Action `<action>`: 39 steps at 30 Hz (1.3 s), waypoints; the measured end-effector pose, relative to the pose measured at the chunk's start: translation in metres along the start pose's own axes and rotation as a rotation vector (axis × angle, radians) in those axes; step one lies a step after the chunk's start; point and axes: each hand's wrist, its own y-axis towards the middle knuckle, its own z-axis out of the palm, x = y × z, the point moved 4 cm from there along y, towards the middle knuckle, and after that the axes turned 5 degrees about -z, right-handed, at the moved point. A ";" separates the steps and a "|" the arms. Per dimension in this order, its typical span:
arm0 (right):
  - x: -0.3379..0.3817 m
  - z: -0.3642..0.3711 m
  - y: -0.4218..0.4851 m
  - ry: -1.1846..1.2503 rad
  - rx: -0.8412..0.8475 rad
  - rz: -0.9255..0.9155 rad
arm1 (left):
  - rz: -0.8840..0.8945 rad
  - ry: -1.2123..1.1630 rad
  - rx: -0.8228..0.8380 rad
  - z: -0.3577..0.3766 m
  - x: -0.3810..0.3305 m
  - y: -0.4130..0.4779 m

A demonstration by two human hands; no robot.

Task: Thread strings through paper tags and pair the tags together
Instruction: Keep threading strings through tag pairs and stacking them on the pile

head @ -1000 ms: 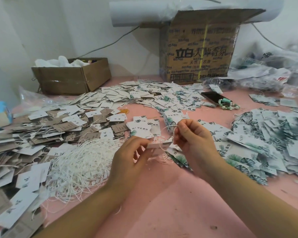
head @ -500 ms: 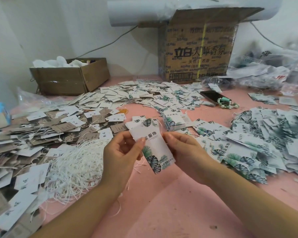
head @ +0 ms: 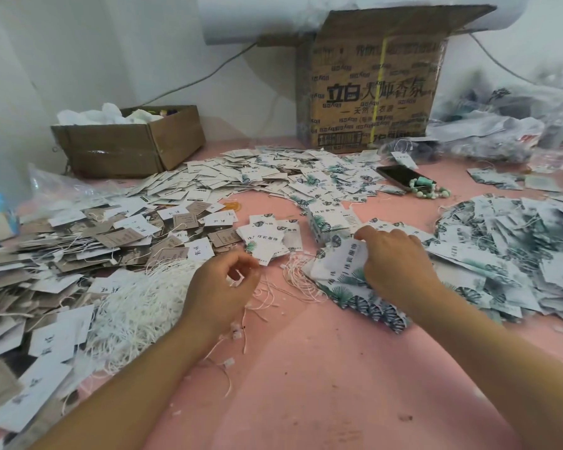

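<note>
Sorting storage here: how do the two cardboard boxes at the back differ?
The low box is unprinted; the tall box carries dark print and a yellow strap. The low box shows white material inside; the tall box's contents are hidden. Both are brown cardboard by the wall.

The paper tags (head: pixel 501 254) are thin white card, matt, with green leaves printed on. The brown tags (head: pixel 121 237) look like rough, plain card. The strings (head: pixel 137 306) are thin white cord with tiny plastic ends. The table (head: pixel 322 368) top is pink, smooth and dull. The big box (head: pixel 371 92) and small box (head: pixel 127 147) are brown cardboard with shiny tape. The phone (head: pixel 397 175) is black and glossy. The beads (head: pixel 429 191) are shiny green. The bags (head: pixel 501 131) are clear, crinkly plastic.
</note>
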 end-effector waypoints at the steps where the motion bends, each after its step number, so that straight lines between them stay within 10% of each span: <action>1: -0.001 0.001 0.000 -0.048 -0.001 0.007 | 0.011 0.030 0.029 0.001 0.001 0.000; 13: 0.013 0.011 -0.005 -0.226 -0.109 -0.136 | 0.232 0.363 0.294 0.012 -0.004 -0.003; 26: 0.071 0.013 -0.032 0.247 -0.230 -0.458 | 0.330 0.644 0.300 0.028 -0.003 -0.007; 39: 0.070 0.030 -0.027 0.542 -0.116 -0.456 | 0.343 0.375 0.288 0.027 -0.014 -0.013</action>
